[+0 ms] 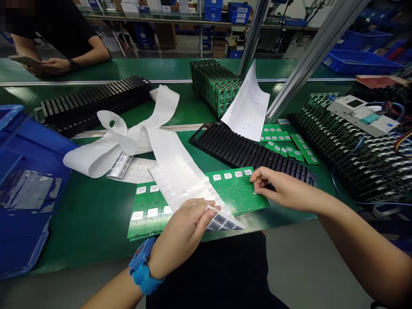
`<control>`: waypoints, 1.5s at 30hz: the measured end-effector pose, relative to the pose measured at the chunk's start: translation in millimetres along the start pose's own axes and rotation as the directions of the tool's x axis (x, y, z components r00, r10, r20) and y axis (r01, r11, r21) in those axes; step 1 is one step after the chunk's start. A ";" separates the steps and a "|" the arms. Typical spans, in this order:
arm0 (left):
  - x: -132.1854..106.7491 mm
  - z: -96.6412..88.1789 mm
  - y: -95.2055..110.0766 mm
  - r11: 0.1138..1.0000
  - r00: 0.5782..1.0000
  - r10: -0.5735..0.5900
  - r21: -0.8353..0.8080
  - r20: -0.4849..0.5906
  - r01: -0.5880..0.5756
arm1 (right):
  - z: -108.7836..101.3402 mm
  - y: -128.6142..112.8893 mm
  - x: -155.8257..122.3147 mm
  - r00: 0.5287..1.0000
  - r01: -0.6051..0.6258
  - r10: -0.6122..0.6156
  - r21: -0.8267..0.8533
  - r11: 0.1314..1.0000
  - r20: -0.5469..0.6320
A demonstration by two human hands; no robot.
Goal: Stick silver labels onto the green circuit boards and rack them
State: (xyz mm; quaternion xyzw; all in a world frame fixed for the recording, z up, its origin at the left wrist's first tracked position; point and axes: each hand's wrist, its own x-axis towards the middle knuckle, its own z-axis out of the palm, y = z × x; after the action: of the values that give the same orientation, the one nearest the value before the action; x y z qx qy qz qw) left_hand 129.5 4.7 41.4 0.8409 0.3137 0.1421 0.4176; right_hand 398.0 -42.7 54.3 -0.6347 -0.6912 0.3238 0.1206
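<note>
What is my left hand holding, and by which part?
The left hand holds the white label strip by its loose end, where dark labels remain.

The green-topped desk point(80, 244) carried two green circuit-board panels point(238, 193) with white labels, lying side by side near its front edge. A long white backing strip point(174, 146) looped across the desk and over the panels. Behind them sat black slotted racks point(247, 152), one packed with boards point(354, 163). Loose green boards point(289, 143) lay just beside, and a blue plastic crate point(28, 171) sat at the left.
</note>
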 end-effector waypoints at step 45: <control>-4.9 7.4 -8.2 0.994 0.996 0.076 -0.076 -0.042 -0.079 | 12.4 13.3 -7.7 0.978 0.078 -0.114 -0.200 0.977 -0.175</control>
State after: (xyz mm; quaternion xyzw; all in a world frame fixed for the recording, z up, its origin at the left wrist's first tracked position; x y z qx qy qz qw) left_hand 126.1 0.7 30.6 0.8325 0.2833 0.1868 0.4380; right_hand 402.7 -53.9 38.7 -0.6364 -0.7349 0.1889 0.1385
